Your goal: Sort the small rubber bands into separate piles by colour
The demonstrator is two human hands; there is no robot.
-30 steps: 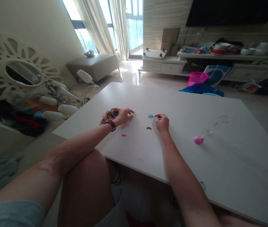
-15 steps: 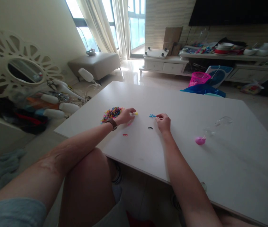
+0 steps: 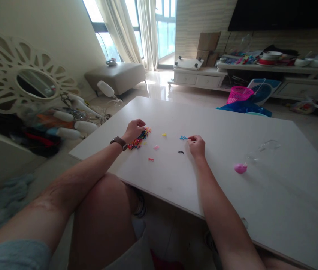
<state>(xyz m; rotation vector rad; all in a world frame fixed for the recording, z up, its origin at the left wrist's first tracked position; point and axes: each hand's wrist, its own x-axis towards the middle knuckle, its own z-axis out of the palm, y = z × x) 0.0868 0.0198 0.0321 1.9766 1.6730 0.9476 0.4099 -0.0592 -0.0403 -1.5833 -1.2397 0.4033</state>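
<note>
A heap of small multicoloured rubber bands lies on the white table, partly hidden by my left hand. That hand hovers over the heap's far left side, fingers loosely curved and apart, with nothing visible in them. My right hand rests on the table with its fingers pinched at the near end of some blue rubber bands. Between the hands lie separate little groups: yellow bands, pink bands, red bands and black bands.
To the right on the table are a pink round object and a clear plastic piece. A lamp with white shades stands by the left edge. Beyond the far edge are a pink basket and a blue bag.
My left hand has moved left from the yellow bands back over the heap, leaving the yellow and pink bands uncovered. My right hand stays at the blue bands. The view has shifted slightly.
</note>
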